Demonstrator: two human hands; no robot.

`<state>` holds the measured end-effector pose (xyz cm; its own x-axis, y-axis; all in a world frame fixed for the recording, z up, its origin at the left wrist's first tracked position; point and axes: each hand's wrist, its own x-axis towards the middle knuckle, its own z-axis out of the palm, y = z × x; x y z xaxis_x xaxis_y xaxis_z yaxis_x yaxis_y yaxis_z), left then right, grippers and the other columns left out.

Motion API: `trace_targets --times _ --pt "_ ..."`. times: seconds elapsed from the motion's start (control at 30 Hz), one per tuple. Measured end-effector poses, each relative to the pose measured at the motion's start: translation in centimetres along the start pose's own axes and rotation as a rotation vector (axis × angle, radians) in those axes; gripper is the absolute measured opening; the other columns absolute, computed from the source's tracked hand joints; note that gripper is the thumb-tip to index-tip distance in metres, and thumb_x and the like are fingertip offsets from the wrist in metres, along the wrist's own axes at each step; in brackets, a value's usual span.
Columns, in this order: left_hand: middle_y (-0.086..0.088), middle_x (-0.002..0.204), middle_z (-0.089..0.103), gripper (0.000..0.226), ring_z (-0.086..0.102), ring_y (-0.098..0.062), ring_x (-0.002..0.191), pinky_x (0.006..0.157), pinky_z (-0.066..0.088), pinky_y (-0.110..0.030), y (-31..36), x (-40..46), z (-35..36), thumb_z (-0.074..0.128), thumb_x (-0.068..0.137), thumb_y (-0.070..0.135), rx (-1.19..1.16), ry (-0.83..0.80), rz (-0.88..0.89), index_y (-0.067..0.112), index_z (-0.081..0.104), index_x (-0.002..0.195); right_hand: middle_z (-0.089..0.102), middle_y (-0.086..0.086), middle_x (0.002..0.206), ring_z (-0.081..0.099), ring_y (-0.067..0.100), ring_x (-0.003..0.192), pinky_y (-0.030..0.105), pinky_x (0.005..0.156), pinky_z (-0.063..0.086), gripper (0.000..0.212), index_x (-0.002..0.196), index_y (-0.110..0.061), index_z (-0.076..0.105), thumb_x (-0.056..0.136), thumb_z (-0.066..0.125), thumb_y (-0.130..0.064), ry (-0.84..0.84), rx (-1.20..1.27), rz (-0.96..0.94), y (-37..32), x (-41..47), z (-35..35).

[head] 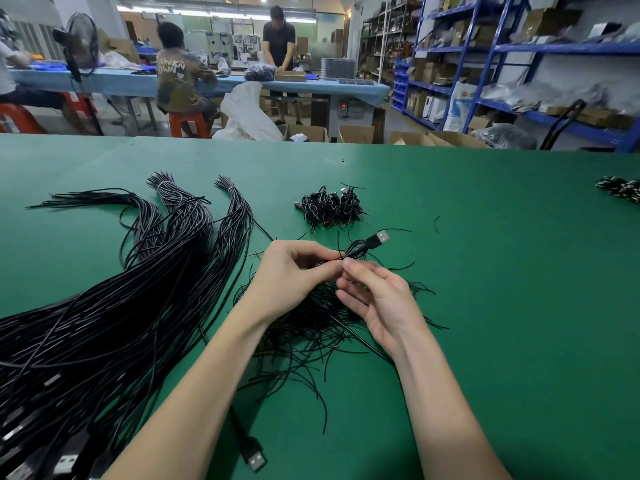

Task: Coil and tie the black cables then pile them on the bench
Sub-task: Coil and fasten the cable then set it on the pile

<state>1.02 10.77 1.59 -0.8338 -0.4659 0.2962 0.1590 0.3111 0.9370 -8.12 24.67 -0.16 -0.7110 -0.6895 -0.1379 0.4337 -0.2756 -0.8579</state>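
Observation:
My left hand (292, 271) grips a small coiled black cable (356, 249) above the green bench (485, 271); the cable's USB plug (381, 236) sticks out up and to the right. Beside the coil, my right hand (375, 294) pinches a thin black tie between thumb and forefinger. Under both hands lies a loose heap of thin black ties (311, 327). A pile of coiled, tied cables (330, 206) sits farther back. Long bundles of uncoiled black cables (114, 306) spread over the left of the bench.
One loose cable with a USB plug (254, 457) lies near the front edge between my arms. Another small cable heap (620, 188) sits at the far right. Beyond the bench are people at a blue table, cardboard boxes and blue shelving.

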Motion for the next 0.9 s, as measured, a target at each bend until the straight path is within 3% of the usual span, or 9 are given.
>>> trace_targets --times 0.1,0.27,0.4,0.5,0.6,0.67,0.77,0.9 --pt "-0.002 0.09 0.079 0.007 0.075 -0.014 0.085 0.077 0.055 -0.019 0.2 -0.1 -0.3 0.082 0.083 0.016 -0.081 -0.041 -0.021 0.019 0.081 0.089 0.077 0.008 0.082 0.074 0.014 0.07 0.026 0.064 0.061 0.015 0.077 -0.015 0.083 0.064 0.087 -0.023 -0.014 0.015 -0.008 0.1 0.0 0.2" --pt "-0.001 0.098 0.079 0.011 0.074 -0.012 0.095 0.085 0.056 -0.022 0.4 -0.3 -0.3 0.076 0.089 0.02 -0.127 -0.101 -0.091 0.023 0.082 0.098 0.074 0.007 0.077 0.074 0.014 0.069 0.027 0.063 0.061 0.013 0.077 -0.012 0.081 0.068 0.084 -0.019 0.004 0.029 -0.053 -0.2 -0.1 0.2" --pt "0.0 0.088 0.079 0.009 0.071 -0.006 0.079 0.071 0.055 -0.019 0.6 -0.2 0.3 0.077 0.087 0.034 -0.112 -0.015 -0.13 0.027 0.083 0.089 0.074 0.009 0.075 0.073 0.013 0.068 0.027 0.063 0.061 0.014 0.085 -0.005 0.076 0.077 0.082 -0.014 0.046 -0.056 -0.123 0.1 0.0 0.3" --pt "-0.004 0.082 0.078 0.009 0.068 -0.006 0.07 0.063 0.051 -0.016 0.4 -0.2 1.0 0.077 0.087 0.027 -0.194 0.047 -0.171 0.023 0.083 0.082 0.073 0.01 0.075 0.072 0.013 0.069 0.028 0.065 0.062 0.005 0.087 -0.004 0.074 0.087 0.077 -0.007 0.054 -0.107 -0.159 0.3 0.1 0.2" --pt "-0.012 0.087 0.078 0.008 0.072 -0.015 0.076 0.067 0.054 -0.019 0.6 -0.2 1.1 0.08 0.081 0.022 -0.379 0.071 -0.258 0.016 0.082 0.084 0.076 0.012 0.087 0.073 0.015 0.078 0.032 0.07 0.063 0.009 0.099 0.0 0.071 0.091 0.071 -0.004 -0.049 -0.077 -0.119 0.2 0.1 -0.2" --pt "-0.015 0.089 0.077 0.019 0.073 -0.019 0.079 0.07 0.057 -0.021 0.6 -0.1 0.9 0.081 0.072 0.024 -0.504 0.08 -0.298 0.01 0.081 0.086 0.077 0.014 0.094 0.073 0.016 0.081 0.035 0.072 0.063 0.01 0.102 -0.001 0.07 0.092 0.068 -0.002 -0.103 -0.072 -0.109 0.1 0.0 -0.3" --pt "-0.015 0.087 0.076 0.023 0.073 -0.019 0.076 0.071 0.057 -0.021 0.8 0.1 0.9 0.082 0.067 0.021 -0.616 0.068 -0.318 0.008 0.081 0.087 0.076 0.011 0.089 0.072 0.012 0.077 0.033 0.07 0.062 0.014 0.099 -0.003 0.071 0.086 0.072 -0.009 -0.117 0.022 -0.082 0.1 0.1 0.0" --pt "-0.013 0.082 0.075 0.017 0.073 -0.018 0.074 0.07 0.058 -0.021 1.0 0.2 1.3 0.081 0.068 0.015 -0.718 0.078 -0.342 0.011 0.082 0.084 0.069 0.008 0.084 0.07 0.012 0.072 0.024 0.064 0.061 0.024 0.1 -0.001 0.072 0.079 0.074 -0.012 -0.124 0.263 0.097 0.2 0.0 0.5"
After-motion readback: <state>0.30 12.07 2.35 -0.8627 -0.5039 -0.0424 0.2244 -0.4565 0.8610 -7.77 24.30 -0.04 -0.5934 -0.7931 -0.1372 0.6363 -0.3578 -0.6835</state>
